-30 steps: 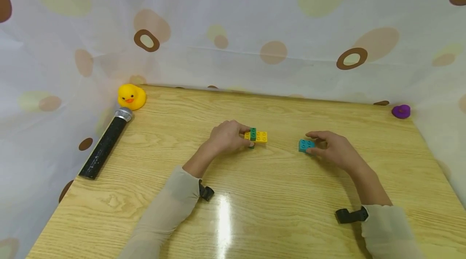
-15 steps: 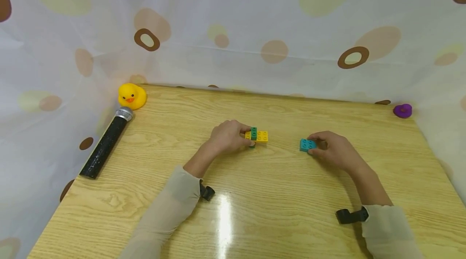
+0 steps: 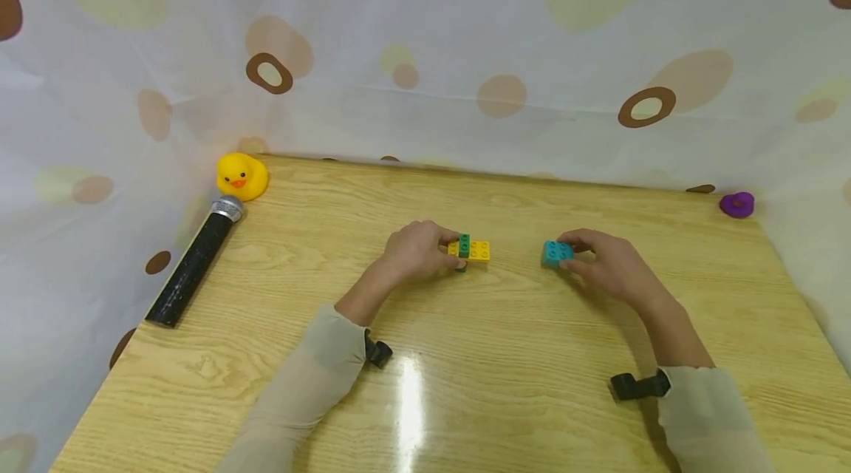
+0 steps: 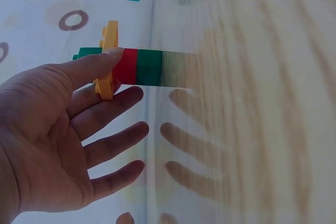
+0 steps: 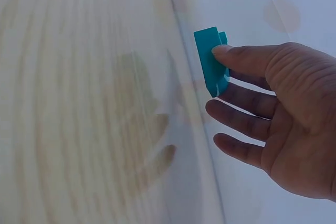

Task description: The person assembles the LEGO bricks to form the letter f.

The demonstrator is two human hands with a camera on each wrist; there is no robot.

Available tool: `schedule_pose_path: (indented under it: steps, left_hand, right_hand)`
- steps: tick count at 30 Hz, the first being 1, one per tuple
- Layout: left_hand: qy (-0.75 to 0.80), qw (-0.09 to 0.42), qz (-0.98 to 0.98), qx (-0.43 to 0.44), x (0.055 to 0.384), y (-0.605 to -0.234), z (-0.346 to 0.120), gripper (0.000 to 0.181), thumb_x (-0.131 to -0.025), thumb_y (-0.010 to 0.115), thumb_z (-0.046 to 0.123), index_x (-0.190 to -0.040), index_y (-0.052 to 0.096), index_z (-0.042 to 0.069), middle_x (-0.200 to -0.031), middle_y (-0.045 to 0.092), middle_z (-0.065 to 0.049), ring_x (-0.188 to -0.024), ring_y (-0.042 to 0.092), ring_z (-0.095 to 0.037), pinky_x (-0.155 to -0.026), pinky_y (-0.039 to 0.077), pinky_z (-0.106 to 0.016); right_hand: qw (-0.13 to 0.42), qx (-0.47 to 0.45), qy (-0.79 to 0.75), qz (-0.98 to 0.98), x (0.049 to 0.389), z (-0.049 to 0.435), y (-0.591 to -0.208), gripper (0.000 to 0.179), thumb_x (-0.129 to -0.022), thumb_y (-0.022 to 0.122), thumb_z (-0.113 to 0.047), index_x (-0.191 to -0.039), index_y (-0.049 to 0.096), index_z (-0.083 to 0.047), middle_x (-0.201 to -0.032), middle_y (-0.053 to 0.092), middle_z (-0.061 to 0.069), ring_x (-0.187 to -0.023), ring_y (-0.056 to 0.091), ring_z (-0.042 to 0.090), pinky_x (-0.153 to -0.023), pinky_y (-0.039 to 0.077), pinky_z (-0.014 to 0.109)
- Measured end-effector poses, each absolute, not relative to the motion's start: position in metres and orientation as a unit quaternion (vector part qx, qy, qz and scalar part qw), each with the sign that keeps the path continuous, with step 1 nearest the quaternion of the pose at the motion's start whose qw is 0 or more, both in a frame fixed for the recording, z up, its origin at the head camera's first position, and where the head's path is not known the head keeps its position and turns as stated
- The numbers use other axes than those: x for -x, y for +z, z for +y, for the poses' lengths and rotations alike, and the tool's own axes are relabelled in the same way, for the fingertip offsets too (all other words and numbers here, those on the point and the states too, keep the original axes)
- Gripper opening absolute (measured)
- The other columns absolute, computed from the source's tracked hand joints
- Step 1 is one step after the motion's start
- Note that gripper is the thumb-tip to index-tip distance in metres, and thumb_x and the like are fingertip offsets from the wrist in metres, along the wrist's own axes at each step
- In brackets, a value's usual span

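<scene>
My left hand (image 3: 420,250) pinches a stack of toy building bricks between thumb and forefinger, mid-table. In the left wrist view the stack has a green brick (image 4: 149,67) at the bottom, then a red brick (image 4: 126,66). A long yellow brick (image 3: 479,250) lies crosswise above, topped by a small green brick (image 3: 464,244). To the right, my right hand (image 3: 613,266) pinches a teal brick (image 3: 555,253) by its right end, with studs facing up. The right wrist view shows the teal brick (image 5: 211,62) raised off the tabletop, thumb on its side and the other fingers spread.
At the back left of the wooden table (image 3: 505,384) sits a yellow rubber duck (image 3: 241,177), with a black microphone (image 3: 196,262) in front of it. A small purple toy (image 3: 737,205) rests in the back right corner. A patterned curtain (image 3: 425,52) encloses the table's back and sides.
My right hand has lifted the teal brick up off the table and shifted it slightly away and to the left. The left hand and the stack have stayed in place.
</scene>
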State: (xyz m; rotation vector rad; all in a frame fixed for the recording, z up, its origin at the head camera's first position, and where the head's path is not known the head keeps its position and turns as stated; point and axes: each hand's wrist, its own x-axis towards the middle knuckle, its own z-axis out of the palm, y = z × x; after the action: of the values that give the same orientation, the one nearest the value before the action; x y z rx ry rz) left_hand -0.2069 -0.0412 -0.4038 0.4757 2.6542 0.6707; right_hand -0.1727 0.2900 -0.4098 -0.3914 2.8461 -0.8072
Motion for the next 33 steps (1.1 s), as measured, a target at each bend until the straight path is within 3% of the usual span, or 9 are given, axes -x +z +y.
schedule_pose_path:
  steps: [12,19,28,33]
  left_hand:
    - [0.236,0.177,0.939,-0.176,0.207,-0.402,-0.041,0.059,-0.092,0.074,0.046,-0.145,0.058,0.024,-0.134,0.069,0.002,-0.092,0.065,-0.011,-0.065,0.048,-0.026]
    - [0.226,0.175,0.941,-0.179,0.208,-0.403,-0.041,0.059,-0.091,0.074,0.046,-0.144,0.059,0.024,-0.134,0.069,0.004,-0.089,0.065,-0.01,-0.061,0.047,-0.025]
    - [0.22,0.178,0.943,-0.177,0.208,-0.401,-0.042,0.059,-0.091,0.074,0.046,-0.144,0.059,0.025,-0.134,0.069,0.004,-0.093,0.066,-0.011,-0.062,0.049,-0.026]
    - [0.225,0.184,0.941,-0.175,0.208,-0.401,-0.041,0.058,-0.092,0.074,0.046,-0.144,0.059,0.026,-0.13,0.071,0.004,-0.086,0.065,-0.012,-0.061,0.049,-0.028]
  right_hand:
    - [0.052,0.158,-0.286,0.944,0.181,0.266,-0.396,0.039,-0.102,0.063,-0.029,-0.137,0.061,-0.013,-0.13,0.068,0.016,-0.124,0.06,0.039,-0.101,0.045,0.064]
    - [0.037,0.183,-0.291,0.938,0.184,0.242,-0.39,0.04,-0.1,0.066,-0.024,-0.137,0.063,-0.011,-0.13,0.069,0.014,-0.12,0.063,0.035,-0.093,0.049,0.056]
    - [0.036,0.217,-0.298,0.929,0.187,0.211,-0.381,0.039,-0.099,0.069,-0.024,-0.136,0.064,-0.011,-0.131,0.069,0.012,-0.121,0.065,0.032,-0.099,0.05,0.057]
    - [0.036,0.235,-0.301,0.923,0.189,0.198,-0.382,0.038,-0.097,0.071,-0.022,-0.133,0.066,-0.011,-0.129,0.07,0.011,-0.119,0.066,0.031,-0.1,0.05,0.057]
